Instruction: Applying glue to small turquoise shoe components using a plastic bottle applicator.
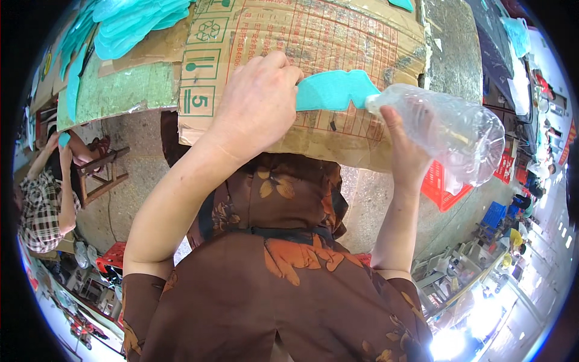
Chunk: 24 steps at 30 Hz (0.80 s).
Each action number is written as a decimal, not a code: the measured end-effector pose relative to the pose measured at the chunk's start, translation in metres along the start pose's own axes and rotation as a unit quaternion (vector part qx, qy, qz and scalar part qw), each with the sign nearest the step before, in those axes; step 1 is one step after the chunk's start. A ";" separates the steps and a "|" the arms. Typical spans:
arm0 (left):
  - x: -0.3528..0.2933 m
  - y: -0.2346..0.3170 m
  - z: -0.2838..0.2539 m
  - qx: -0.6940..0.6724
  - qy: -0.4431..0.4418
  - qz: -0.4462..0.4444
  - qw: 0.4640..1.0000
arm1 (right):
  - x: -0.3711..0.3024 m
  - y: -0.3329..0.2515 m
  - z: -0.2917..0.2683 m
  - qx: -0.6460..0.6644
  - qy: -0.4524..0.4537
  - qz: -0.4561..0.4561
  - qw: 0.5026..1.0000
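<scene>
A turquoise cut piece (338, 90), flat with a notch in its lower edge, lies over the printed cardboard in front of me. My left hand (259, 93) is closed at its left end, fingertips hidden behind the knuckles. In my right hand (405, 142) is a clear plastic bottle (449, 130), tilted on its side. The bottle's white mouth (373, 102) points left and meets the right end of the piece. What the bottle holds, if anything, I cannot make out.
Flattened cardboard (253, 36) covers the work table. A stack of turquoise pieces (136, 24) lies at the far left, beside a green board (120, 87). Below the bottle stands a red plastic crate (443, 192). Another person (51, 199) sits at the left near a wooden stool (102, 178).
</scene>
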<state>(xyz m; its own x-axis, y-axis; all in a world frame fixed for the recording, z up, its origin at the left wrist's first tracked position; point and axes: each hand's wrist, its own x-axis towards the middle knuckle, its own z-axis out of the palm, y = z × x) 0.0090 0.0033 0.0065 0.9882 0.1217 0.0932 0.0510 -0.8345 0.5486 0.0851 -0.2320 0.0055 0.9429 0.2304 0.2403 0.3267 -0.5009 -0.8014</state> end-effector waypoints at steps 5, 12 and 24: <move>0.003 0.005 -0.001 -0.027 -0.024 -0.034 0.999 | -0.009 -0.008 0.017 -0.219 0.037 -0.132 0.966; 0.012 0.003 -0.005 -0.073 -0.071 -0.096 0.990 | 0.016 0.003 -0.010 -0.021 0.037 0.002 0.999; 0.019 0.002 -0.008 -0.103 -0.095 -0.136 0.981 | 0.030 0.007 -0.006 -0.001 0.022 0.007 1.000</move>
<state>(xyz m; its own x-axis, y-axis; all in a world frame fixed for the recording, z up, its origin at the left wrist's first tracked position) 0.0269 0.0081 0.0163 0.9523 0.2064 -0.2248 0.3051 -0.6570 0.6894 0.1164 -0.2337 0.0109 0.9496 0.1860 0.2524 0.3128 -0.5060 -0.8038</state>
